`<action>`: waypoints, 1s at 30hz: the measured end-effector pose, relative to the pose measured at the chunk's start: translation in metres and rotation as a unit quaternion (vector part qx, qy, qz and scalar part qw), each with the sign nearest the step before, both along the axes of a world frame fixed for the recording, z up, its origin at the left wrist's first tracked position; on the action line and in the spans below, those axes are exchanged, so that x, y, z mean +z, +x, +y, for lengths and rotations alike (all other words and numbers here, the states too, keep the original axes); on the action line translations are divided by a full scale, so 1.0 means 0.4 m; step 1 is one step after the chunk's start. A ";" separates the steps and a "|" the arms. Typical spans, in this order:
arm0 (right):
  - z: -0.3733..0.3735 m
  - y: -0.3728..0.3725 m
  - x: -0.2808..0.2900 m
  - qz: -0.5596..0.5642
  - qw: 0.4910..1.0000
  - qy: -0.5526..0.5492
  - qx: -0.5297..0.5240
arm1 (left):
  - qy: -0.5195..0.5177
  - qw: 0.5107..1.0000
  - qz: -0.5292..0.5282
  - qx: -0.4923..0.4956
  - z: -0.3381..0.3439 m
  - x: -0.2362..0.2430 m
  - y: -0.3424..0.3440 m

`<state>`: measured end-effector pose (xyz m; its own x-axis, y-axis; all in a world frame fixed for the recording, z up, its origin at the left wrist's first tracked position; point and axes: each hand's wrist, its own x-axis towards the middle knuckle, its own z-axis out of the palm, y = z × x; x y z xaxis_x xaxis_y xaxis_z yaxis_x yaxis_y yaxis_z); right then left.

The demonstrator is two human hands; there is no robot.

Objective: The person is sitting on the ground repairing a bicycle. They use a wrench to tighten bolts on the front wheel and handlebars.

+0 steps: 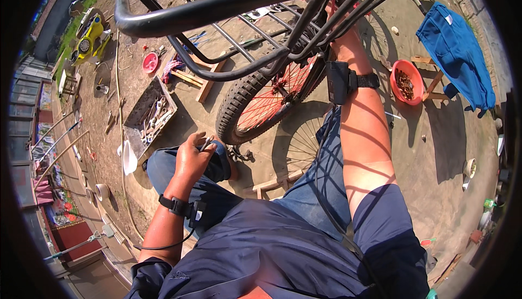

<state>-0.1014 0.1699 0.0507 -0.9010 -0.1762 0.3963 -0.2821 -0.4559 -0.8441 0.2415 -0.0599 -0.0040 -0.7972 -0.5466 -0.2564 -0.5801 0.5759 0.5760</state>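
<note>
Overhead, black-tyred red-spoked bicycle wheel (260,99)

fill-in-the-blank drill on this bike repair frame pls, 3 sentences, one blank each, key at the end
The left hand rests on the person's knee and holds a small ____ tool.
The right hand reaches up through the black rear rack above the wheel, whose spokes are ____.
On the ground to the right, beside the blue cloth, a ____ bowl holds small rusty parts.

Missing words: metal; red; red
</note>
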 end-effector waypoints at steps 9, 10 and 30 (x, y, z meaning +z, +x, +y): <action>0.023 -0.058 -0.058 0.015 0.996 -0.051 0.072 | 0.011 0.994 0.106 -0.035 0.007 0.020 -0.088; -0.005 0.047 0.033 -0.199 0.980 0.021 0.009 | 0.002 0.992 0.120 -0.036 0.026 0.043 -0.093; -0.018 -0.024 -0.034 -0.027 1.000 0.001 0.007 | -0.075 0.983 -0.108 -0.129 0.037 -0.062 0.049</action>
<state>-0.1108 0.1628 0.0370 -0.9187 -0.1894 0.3465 -0.2297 -0.4576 -0.8590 0.2611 -0.0449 -0.0289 -0.8501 -0.3773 -0.3673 -0.5025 0.7897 0.3520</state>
